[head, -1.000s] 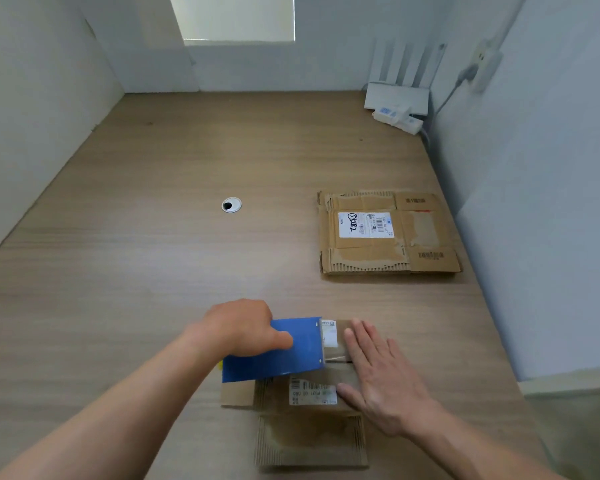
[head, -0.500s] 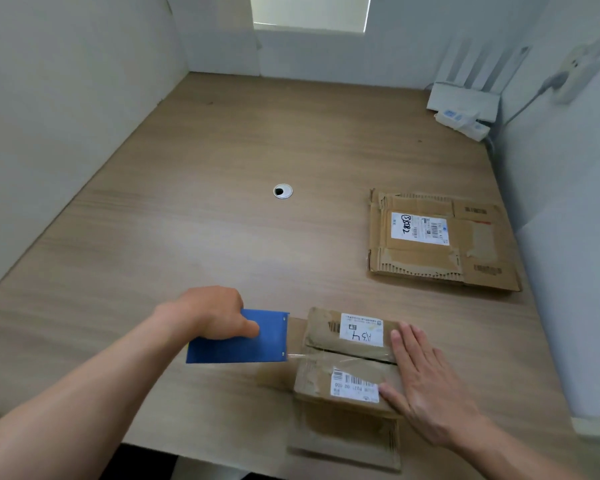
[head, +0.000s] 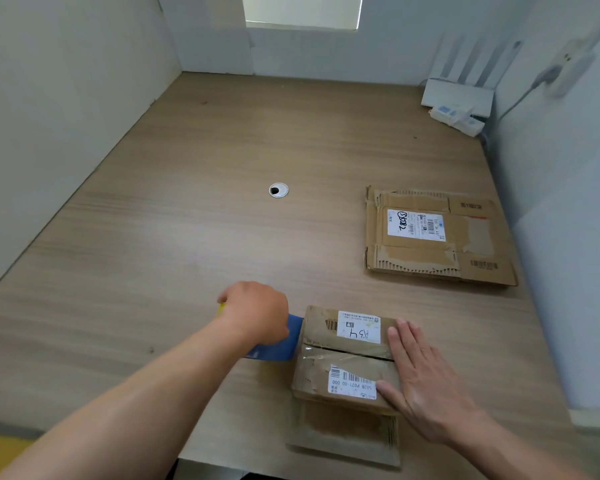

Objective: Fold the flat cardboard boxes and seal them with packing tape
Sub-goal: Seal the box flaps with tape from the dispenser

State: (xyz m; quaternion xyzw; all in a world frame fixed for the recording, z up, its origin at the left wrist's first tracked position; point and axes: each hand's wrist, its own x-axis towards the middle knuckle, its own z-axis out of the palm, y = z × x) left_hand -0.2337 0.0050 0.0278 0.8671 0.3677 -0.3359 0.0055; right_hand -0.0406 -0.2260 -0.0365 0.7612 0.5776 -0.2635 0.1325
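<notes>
a person's two bare hands work at a small cardboard box (head: 343,341) near the front edge of a wood-grain tabletop (head: 187,237); the box's two top flaps are down, meeting at a dark seam with a strip of clear tape (head: 340,356) across it, and a loose flap (head: 347,434) lies flat on the tabletop on its near side; the right hand (head: 426,386) lies flat on the right part of the box top, its fingers (head: 400,344) straight and pressing on the cardboard, holding nothing; the left hand (head: 257,315), fingers curled, grips a blue tape dispenser (head: 284,344) just against the box's left side, the hand hiding most of the tool, with a sliver of yellow showing at its far edge; well apart, toward the right wall, a flattened cardboard box (head: 433,237) with a white shipping label lies untouched; a round cable grommet (head: 278,190) sits mid-tabletop; in the far right corner stand a white router (head: 458,95) and small white boxes (head: 456,116), beneath a plug in a wall socket (head: 568,64).
</notes>
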